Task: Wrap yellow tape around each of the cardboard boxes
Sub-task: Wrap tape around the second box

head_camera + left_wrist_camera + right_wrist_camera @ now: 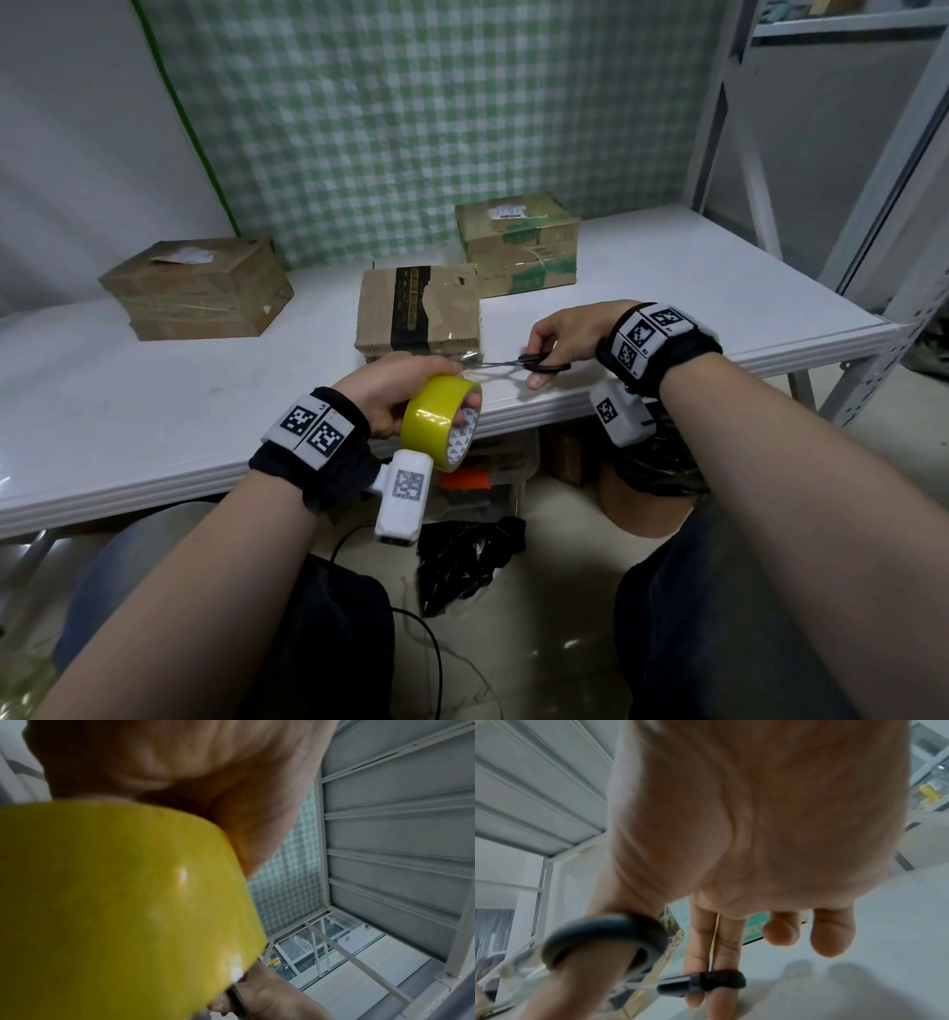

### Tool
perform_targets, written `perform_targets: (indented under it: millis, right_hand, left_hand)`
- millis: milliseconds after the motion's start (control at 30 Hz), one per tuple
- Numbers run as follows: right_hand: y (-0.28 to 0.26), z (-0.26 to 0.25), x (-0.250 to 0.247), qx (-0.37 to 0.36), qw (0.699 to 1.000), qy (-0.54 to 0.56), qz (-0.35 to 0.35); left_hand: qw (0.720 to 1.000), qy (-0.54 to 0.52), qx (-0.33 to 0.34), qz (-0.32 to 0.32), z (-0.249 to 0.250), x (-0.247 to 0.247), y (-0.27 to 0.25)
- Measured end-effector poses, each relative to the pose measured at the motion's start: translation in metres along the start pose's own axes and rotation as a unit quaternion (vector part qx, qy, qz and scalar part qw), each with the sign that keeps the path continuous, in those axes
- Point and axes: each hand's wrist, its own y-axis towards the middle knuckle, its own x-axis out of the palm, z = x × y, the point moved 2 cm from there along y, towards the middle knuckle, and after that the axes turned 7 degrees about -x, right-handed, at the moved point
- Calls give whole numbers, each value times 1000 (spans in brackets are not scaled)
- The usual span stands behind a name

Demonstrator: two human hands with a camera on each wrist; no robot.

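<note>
My left hand (405,390) grips a yellow tape roll (439,426) at the table's front edge, fingers through its core. In the left wrist view the tape roll (115,902) fills the frame below the left hand (180,770). My right hand (565,336) holds black-handled scissors (534,364), thumb and fingers in the loops, blades pointing left toward the roll. The right wrist view shows the scissors (618,939) on the right hand (744,821). A cardboard box with a black band (418,308) stands just behind the roll. Two more cardboard boxes sit at the left (197,288) and back right (518,241).
The white table (154,401) has a green checked cloth (436,113) behind it and a grey metal shelf frame (873,180) on the right. Under the table lie a black bag (467,560), cables and a clear bin.
</note>
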Motion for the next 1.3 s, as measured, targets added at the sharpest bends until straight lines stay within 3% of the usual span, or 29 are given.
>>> perform_targets:
  millis: [367,467,533,600,667,733,800,1000,1300]
  right_hand:
    - [0,-1,-9,60,973,-220,46]
    - [4,6,-16,92,968,-232,33]
    - [3,8,-18,101,970,-211,62]
    - [3,4,-20,59,975,-168,132]
    - [5,-11,-18,-50,973,-107,197]
    - [12,-27,-16,-144,962,-74,219]
    - [23,-38,-11,-184,956,-74,214]
    - [59,-41,3,-200,958,-114,171]
    - [63,-42,7,-195,954,-59,222]
  left_hand:
    - [1000,-4,8,16,-1,-12,-3]
    - [1000,-6,8,9,-1,-12,-2]
    - [1000,-3,8,8,-1,-13,-2]
    - [1000,1,8,11,-1,-14,-1]
    - [1000,-3,11,11,-1,-14,-2]
    - [1000,-10,16,11,-1,-13,-2]
    - [1000,-20,22,10,-1,-13,-2]
    - [996,-42,71,28,1,-13,1]
    - [994,-55,88,22,0,-14,2]
